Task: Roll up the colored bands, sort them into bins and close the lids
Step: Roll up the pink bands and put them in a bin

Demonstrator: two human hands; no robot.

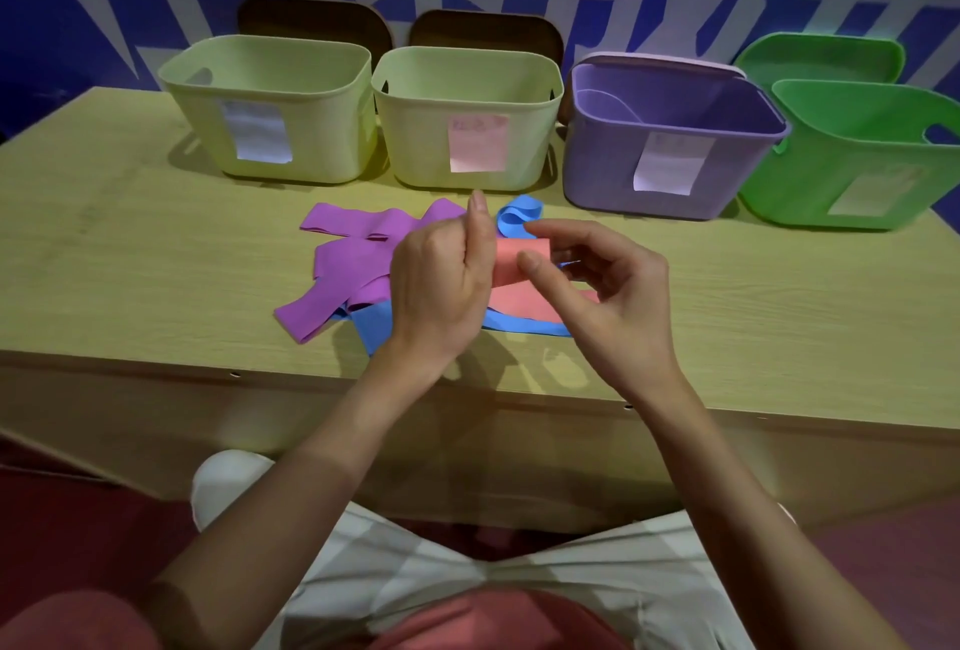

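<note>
Along the back of the wooden table point(130, 212) stand four open bins. Farthest left is a pale yellow-green bin point(270, 108) with a white label, a dark brown lid point(311, 23) propped behind it. Next comes a second pale bin point(467, 119) with a pink label whose writing is too faint to read, and another brown lid point(483, 30) behind. Then a purple bin point(670, 145) with its lid leaning at the back, and at the far right a green bin point(857, 155) — its right side is cut off by the frame edge.

In front of the two pale bins lie loose purple bands point(348, 264), overlapping each other, with blue bands point(371, 324) partly beneath them and under the hands.

The left hand point(441, 285) has its fingers curled around one end of the pink band point(519, 259), thumb pointing up. The right hand point(602, 296) pinches the other end between thumb and forefinger, the remaining fingers loosely bent. The band is partly rolled between the hands — its loose tail hangs down toward the table, mostly hidden by the right palm. A curled blue band point(517, 215) sits just behind the hands.
</note>
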